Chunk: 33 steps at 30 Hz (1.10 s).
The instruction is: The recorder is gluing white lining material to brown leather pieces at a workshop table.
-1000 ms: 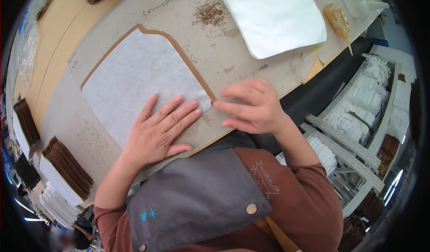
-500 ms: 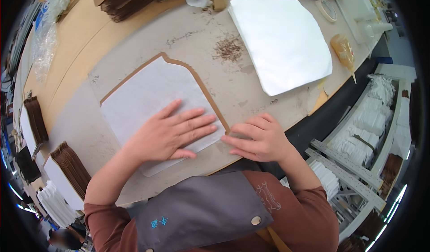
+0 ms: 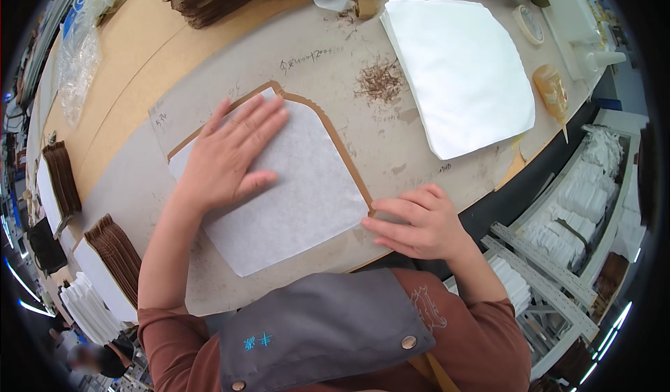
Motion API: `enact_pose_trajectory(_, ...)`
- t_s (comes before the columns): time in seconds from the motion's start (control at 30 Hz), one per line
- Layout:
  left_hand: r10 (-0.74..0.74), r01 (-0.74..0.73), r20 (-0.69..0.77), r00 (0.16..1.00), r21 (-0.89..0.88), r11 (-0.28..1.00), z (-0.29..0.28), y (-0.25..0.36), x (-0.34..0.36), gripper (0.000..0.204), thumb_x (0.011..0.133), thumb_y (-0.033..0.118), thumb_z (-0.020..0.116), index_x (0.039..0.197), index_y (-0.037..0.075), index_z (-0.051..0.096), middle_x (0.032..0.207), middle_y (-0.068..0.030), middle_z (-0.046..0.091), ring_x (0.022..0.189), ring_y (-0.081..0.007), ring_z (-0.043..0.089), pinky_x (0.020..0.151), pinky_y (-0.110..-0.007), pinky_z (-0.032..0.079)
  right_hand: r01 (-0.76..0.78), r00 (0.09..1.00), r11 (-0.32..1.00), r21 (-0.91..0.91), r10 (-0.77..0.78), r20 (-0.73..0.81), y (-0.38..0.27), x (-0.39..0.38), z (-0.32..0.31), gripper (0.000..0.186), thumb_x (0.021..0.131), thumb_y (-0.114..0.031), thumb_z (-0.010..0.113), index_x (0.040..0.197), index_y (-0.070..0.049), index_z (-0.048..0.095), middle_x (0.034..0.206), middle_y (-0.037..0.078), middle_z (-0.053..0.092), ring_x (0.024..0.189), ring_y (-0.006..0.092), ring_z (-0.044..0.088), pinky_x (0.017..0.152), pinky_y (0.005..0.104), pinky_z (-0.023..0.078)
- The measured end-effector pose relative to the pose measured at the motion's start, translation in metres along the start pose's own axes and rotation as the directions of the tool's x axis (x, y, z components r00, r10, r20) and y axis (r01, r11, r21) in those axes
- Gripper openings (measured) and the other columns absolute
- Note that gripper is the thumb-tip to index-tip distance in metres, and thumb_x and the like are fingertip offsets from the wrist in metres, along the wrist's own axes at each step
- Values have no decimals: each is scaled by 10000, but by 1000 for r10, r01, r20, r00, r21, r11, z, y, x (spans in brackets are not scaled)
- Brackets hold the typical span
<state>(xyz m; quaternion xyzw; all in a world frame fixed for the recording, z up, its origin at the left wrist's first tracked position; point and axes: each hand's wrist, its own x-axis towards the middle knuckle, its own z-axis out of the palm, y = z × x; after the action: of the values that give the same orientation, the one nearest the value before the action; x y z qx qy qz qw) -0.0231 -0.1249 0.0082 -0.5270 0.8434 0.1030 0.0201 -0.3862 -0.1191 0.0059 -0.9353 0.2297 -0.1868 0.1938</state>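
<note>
My left hand point(image 3: 230, 148) lies open on the upper left of a thin white sheet point(image 3: 293, 197), its fingers extended toward the top corner. Under the sheet is a brown piece point(image 3: 345, 160), showing as a narrow border along the top and right edges, with a notch at the top. My right hand point(image 3: 415, 224) rests at the piece's right corner, fingers loosely bent and apart, fingertips touching that corner. A stack of bright white shaped sheets point(image 3: 460, 74) lies beyond my right hand on the grey table board point(image 3: 174, 245).
Brown stacks point(image 3: 209, 1) and crumpled clear plastic point(image 3: 80, 78) lie behind; layered pieces point(image 3: 112, 252) sit left. An amber bottle point(image 3: 550, 92) and tape roll point(image 3: 528, 24) are at back right. A rack point(image 3: 558, 266) stands right; a person point(image 3: 112, 360) is at lower left.
My left hand has slid up and left from the sheet's lower right to its upper left. My right hand stays at the right corner. The view has shifted, showing more of the back of the table.
</note>
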Motion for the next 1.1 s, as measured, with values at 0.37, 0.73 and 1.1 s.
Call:
enact_pose_trajectory(0.37,65,-66,27,998,24,998,1,27,11,897,944,760,334,1580,129,376,1645,-61,354,1526,-269,309,1266,-497,146,-19,1000,1000,14,18,8,1,-4,2,385,744,-294,815,1121,-276,738,1265,-94,642,941,122,593,750,306,430)
enact_pose_trajectory(0.73,193,-180,73,978,-159,971,12,94,-9,941,930,757,369,1582,79,360,1644,-103,347,1524,-281,315,1249,-512,161,-17,1000,1000,24,18,-9,2,-4,4,326,773,-322,802,1091,-280,741,1258,-99,637,938,134,600,760,321,439)
enact_pose_trajectory(1.1,180,-167,60,982,-178,970,21,122,-28,845,926,724,427,1575,183,407,1630,5,385,1508,-191,341,1262,-498,118,-10,998,981,195,21,-53,8,-5,-4,364,792,-271,812,1151,-263,756,1245,-30,641,873,159,619,751,325,460)
